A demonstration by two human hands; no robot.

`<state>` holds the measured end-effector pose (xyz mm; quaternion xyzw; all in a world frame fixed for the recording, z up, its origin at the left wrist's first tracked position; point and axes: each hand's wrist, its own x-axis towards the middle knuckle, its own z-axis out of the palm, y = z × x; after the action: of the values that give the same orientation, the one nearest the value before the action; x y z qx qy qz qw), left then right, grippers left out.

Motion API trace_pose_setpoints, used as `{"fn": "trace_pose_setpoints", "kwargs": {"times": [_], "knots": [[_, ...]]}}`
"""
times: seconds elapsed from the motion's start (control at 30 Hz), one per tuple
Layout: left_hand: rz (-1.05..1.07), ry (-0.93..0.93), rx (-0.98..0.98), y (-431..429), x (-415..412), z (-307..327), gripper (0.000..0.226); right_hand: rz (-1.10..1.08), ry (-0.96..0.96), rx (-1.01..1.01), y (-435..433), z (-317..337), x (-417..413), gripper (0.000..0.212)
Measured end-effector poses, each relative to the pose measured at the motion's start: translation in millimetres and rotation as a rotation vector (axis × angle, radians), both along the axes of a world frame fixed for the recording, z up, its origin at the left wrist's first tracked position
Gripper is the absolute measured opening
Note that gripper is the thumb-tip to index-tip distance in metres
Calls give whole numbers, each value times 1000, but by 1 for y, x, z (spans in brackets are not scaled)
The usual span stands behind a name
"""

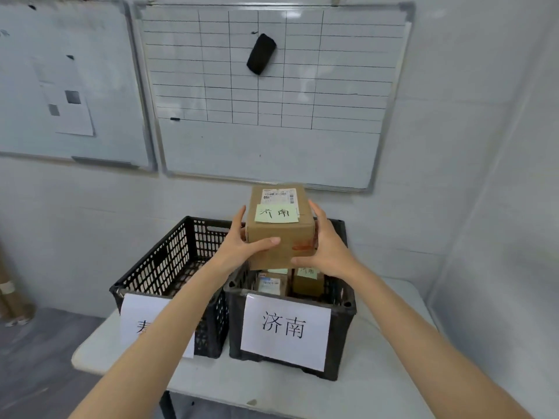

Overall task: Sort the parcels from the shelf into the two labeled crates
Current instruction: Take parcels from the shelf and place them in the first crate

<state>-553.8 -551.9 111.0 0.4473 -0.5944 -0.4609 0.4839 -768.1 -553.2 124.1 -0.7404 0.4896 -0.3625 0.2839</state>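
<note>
Grips a cardboard parcel (281, 234) between left hand (242, 241) and right hand (328, 246), thumbs pressed on the near face. Bears a green note (276, 213) reading 济南 — hangs above the right crate (342, 328), labelled the same, over other parcels (308, 284) inside. Left crate (169, 258) just beside.

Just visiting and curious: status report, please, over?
Status: left hand and right hand grip cardboard parcel marked 济南. Held above 济南 crate, other parcels inside. Nothing in the way.
</note>
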Motion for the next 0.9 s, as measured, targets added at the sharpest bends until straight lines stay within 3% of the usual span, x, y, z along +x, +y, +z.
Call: {"fn": "trace_pose_setpoints", "kwargs": {"times": [0.23, 0.67, 0.9], "knots": [[-107, -28, -61, -81, -26, -21, 105, -105, 0, 40, -57, -21, -19, 133], [-96, -198, -82, -174, -49, -77, 110, -164, 52, 64, -144, -67, -29, 113], [-133, -361, -64, -201, -52, -105, 120, -200, 172, 189, -172, -97, -24, 126]]}}
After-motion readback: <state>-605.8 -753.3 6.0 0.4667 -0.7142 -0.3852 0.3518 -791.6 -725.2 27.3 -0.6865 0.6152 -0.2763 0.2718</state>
